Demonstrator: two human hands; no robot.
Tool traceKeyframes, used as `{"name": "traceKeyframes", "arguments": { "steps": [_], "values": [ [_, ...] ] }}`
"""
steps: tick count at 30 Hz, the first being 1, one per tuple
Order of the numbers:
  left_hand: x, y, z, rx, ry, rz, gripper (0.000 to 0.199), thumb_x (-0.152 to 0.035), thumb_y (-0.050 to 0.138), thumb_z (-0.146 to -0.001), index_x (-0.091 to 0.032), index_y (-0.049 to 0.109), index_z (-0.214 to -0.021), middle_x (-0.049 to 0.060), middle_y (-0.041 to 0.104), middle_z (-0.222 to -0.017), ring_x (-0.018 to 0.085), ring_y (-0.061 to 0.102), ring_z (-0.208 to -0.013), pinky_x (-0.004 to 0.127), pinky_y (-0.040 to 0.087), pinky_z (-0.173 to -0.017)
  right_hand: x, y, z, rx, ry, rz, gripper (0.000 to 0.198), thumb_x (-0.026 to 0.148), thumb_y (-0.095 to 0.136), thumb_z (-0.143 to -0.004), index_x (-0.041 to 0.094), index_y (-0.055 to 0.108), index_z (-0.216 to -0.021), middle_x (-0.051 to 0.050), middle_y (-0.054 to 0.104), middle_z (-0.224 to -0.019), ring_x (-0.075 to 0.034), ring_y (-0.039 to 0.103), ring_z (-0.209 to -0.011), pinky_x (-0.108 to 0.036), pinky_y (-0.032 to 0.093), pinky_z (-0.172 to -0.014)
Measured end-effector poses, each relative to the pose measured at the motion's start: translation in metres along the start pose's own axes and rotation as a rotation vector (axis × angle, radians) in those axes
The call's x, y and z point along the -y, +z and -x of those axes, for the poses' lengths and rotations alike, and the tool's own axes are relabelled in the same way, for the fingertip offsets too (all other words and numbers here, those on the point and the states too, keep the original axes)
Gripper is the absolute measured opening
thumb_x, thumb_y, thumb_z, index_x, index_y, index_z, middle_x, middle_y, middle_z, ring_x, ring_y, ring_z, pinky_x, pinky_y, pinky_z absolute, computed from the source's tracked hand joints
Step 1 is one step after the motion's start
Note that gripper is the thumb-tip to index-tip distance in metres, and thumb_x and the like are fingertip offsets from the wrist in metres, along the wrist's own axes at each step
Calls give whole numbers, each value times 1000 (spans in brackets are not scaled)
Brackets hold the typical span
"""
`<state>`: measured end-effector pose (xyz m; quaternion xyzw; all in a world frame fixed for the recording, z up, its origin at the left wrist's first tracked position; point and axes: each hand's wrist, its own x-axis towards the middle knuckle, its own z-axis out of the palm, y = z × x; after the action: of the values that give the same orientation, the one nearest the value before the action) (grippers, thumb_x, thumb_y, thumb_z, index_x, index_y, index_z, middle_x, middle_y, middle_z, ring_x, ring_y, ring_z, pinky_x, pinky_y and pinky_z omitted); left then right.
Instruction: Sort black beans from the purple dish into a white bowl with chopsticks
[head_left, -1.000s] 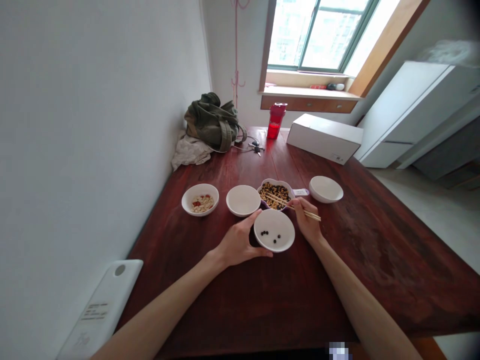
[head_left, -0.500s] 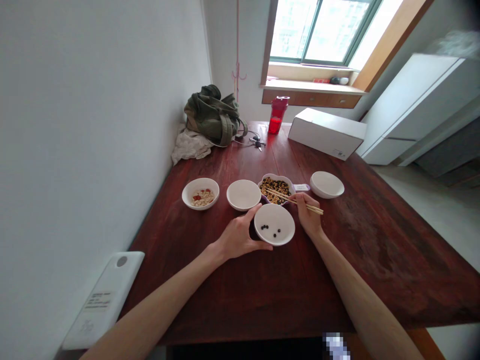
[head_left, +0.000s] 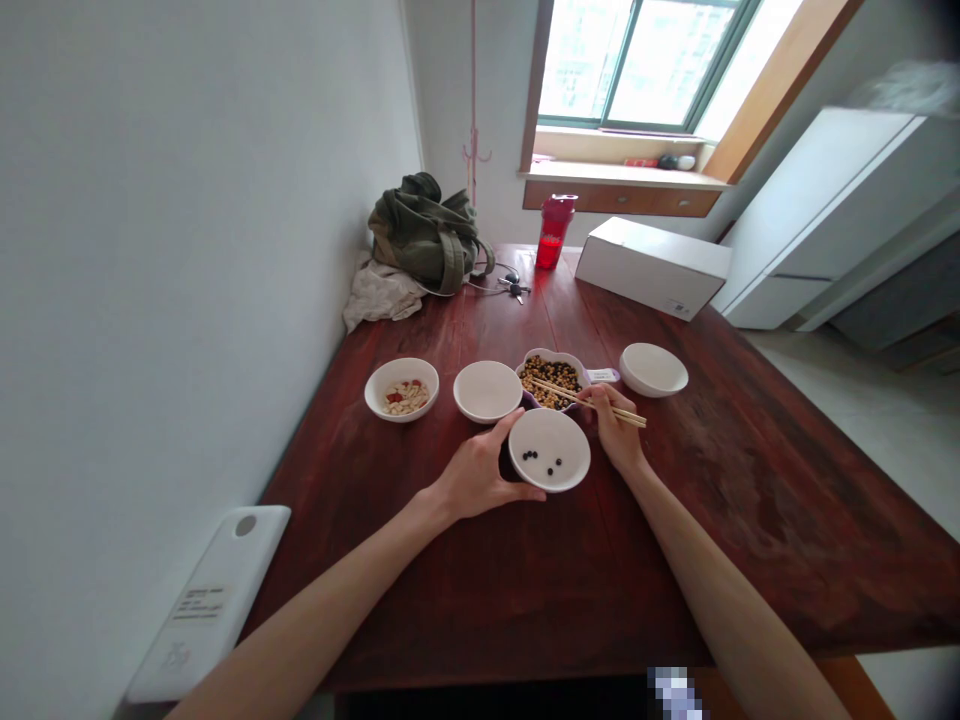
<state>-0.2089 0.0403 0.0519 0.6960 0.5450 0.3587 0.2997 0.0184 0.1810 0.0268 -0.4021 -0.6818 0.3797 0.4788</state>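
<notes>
My left hand (head_left: 480,473) grips a white bowl (head_left: 551,425) from its left side, thumb below and fingers behind. Several black beans (head_left: 530,455) lie in the bottom of that bowl. In my right hand (head_left: 616,428) is a pair of chopsticks (head_left: 611,408), their tips among mixed black and yellow beans (head_left: 551,375). Those beans fill a purple-rimmed, scalloped bowl with a handle (head_left: 602,376), just behind the white bowl. Whether the tips pinch a bean is too small to tell.
Left of the beans stand a white bowl (head_left: 486,390) and another bowl (head_left: 375,388) holding pale and red pieces. A further white bowl (head_left: 654,370) sits to the right. Farther back are a green bag (head_left: 424,235), keys (head_left: 516,290), a red bottle (head_left: 553,235) and a white box (head_left: 649,265).
</notes>
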Motion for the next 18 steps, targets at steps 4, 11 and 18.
{"name": "traceKeyframes", "arguments": {
  "steps": [4, 11, 18],
  "values": [
    [-1, -1, 0, 1, 4, -1, 119, -59, 93, -61, -25, 32, -158, 12, 51, -155, 36, 54, -138, 48, 43, -118, -2, -1, 1, 46, -1, -11, 45, 57, 47, -102, 21, 65, -80, 1, 53, -61, -15, 48, -56, -29, 38, -56],
    [0, 0, 0, 1, -1, 11, 122, -58, 93, -61, -25, 29, -160, 14, 51, -154, 38, 54, -138, 50, 43, -117, 1, 0, 2, 55, -24, -3, 47, 56, 44, -103, 21, 65, -80, 2, 50, -60, -15, 46, -55, -29, 36, -54],
    [2, 1, 0, -6, 16, 20, 123, -56, 94, -60, -26, 29, -160, 14, 50, -155, 37, 53, -139, 50, 42, -119, -1, 1, 2, 35, -23, -21, 48, 54, 43, -104, 19, 66, -81, 3, 51, -59, -13, 46, -54, -27, 36, -55]
  ]
}}
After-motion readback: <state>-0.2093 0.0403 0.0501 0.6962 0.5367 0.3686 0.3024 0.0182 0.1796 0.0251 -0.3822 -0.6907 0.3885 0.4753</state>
